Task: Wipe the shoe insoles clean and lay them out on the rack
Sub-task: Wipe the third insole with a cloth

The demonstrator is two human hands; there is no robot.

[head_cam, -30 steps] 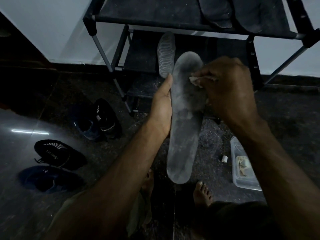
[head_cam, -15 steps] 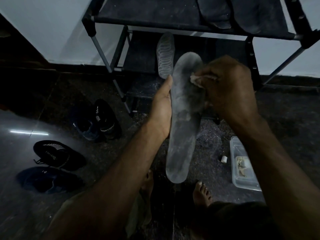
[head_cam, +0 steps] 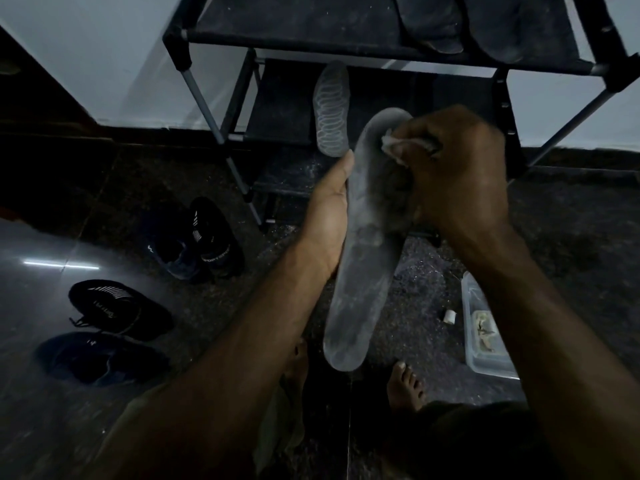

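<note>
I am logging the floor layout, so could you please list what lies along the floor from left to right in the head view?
Flat black shoe with white stripes → upright pair of dark shoes → held insole → small white piece → clear plastic box.

greys and blacks, dimly lit
dusty grey insole [head_cam: 363,271], whitish cloth [head_cam: 398,144], black rack [head_cam: 311,29], pale loop-patterned sole [head_cam: 331,109], white-striped black shoes [head_cam: 117,306].

Matt, dusty grey foam insole [head_cam: 360,271], crumpled pale cloth [head_cam: 401,147], glossy dark stone floor [head_cam: 52,244], clear plastic tub [head_cam: 485,362].
</note>
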